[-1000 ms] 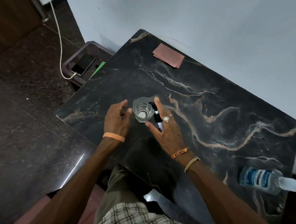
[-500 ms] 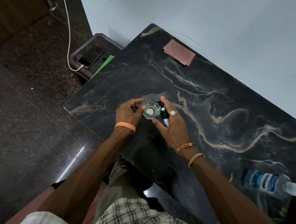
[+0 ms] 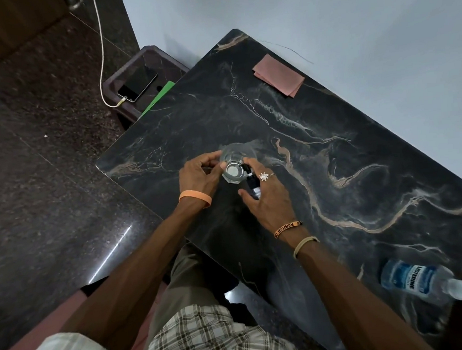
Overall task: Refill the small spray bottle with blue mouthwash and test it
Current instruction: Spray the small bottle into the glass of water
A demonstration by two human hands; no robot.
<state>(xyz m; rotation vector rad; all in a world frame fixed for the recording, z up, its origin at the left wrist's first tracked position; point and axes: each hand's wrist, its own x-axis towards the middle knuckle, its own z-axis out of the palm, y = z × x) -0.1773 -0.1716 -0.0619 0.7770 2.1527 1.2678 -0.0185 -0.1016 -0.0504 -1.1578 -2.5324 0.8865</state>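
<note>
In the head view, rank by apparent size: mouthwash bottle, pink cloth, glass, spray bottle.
1. mouthwash bottle, though it is nearest the camera, which flatters it
2. pink cloth
3. glass
4. spray bottle, partly hidden by the right hand

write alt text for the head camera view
A person's left hand holds a clear glass on a dark table while the right hand grips a small spray bottle beside it. A mouthwash bottle sits at the near right corner.

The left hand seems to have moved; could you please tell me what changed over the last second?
The left hand closed in from beside the glass and now grips its side. The right hand stayed around the spray bottle; the mouthwash bottle lay untouched.
</note>
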